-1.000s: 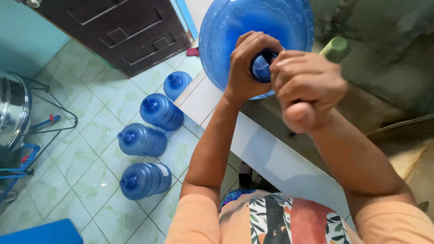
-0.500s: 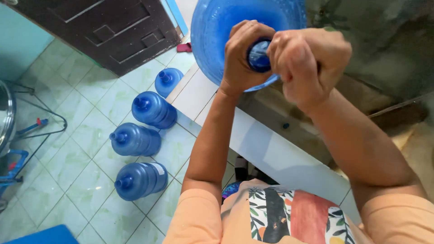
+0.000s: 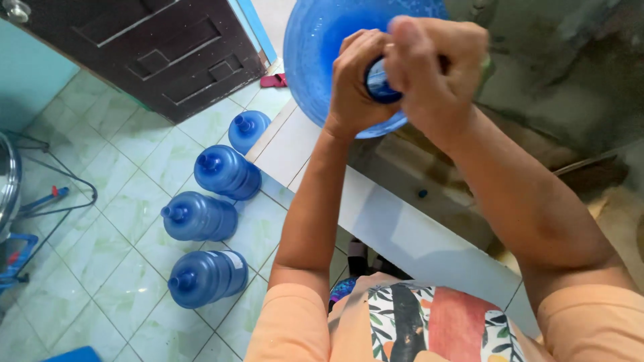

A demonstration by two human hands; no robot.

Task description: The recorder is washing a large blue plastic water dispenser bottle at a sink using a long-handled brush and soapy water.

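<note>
Pale green floor tiles shine beside a dark wooden door. Four blue jugs lie on the tiles, round and smooth. Up on the white ledge rests a big blue water jug, see-through plastic. Left hand wraps tight around its neck. Right hand is curled shut over the top, touching the left.

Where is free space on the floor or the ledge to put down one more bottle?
Bare floor tiles lie between the row of four water bottles and the metal rack. The white tiled ledge has a bare strip left of the big bottle that the left hand and right hand grip. Beside the dark door it is crowded.
</note>
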